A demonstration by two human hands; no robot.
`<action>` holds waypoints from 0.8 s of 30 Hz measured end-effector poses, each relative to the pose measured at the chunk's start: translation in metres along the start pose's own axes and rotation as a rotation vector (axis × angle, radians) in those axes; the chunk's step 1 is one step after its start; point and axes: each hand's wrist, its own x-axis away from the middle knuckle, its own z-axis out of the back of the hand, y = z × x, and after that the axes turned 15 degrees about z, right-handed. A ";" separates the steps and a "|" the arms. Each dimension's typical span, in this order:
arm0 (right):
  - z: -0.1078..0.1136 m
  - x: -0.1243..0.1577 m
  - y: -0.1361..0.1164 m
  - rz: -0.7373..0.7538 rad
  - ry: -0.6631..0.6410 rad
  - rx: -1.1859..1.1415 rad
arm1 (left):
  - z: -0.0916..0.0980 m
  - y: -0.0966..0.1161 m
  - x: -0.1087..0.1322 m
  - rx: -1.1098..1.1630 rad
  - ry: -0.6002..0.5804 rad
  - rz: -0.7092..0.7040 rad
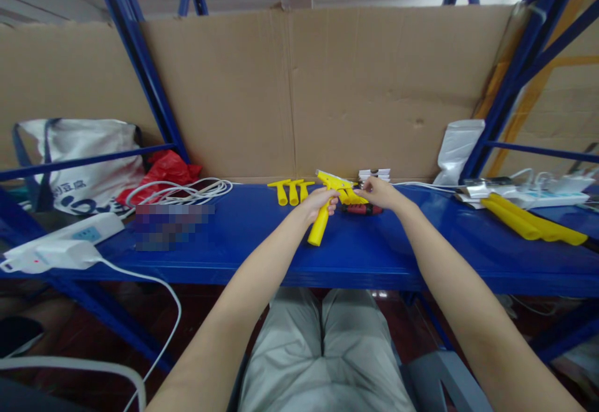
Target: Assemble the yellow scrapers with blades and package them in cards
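Observation:
My left hand (322,203) is closed around a yellow T-shaped scraper (318,230), gripping it just below its wide head. The handle slants down toward the front edge, and a pale strip runs along the head's upper left side. My right hand (379,192) is closed in a pinch at the right of the head, beside more yellow handle pieces (350,197); what its fingertips hold is too small to make out. Under these pieces lies a red and black tool (362,210). Several similar yellow T-shaped pieces (293,192) stand in a row to the left.
Small white boxes (374,175) sit behind my right hand. On the blue shelf (243,237), white cables (206,190) and a power strip (70,240) lie left; yellow handles (528,218) lie right. A cardboard panel (224,100) stands behind; blue posts (140,56) flank it.

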 end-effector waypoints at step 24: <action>0.027 0.013 0.015 -0.059 -0.045 -0.514 | 0.011 0.001 -0.008 0.023 0.122 0.131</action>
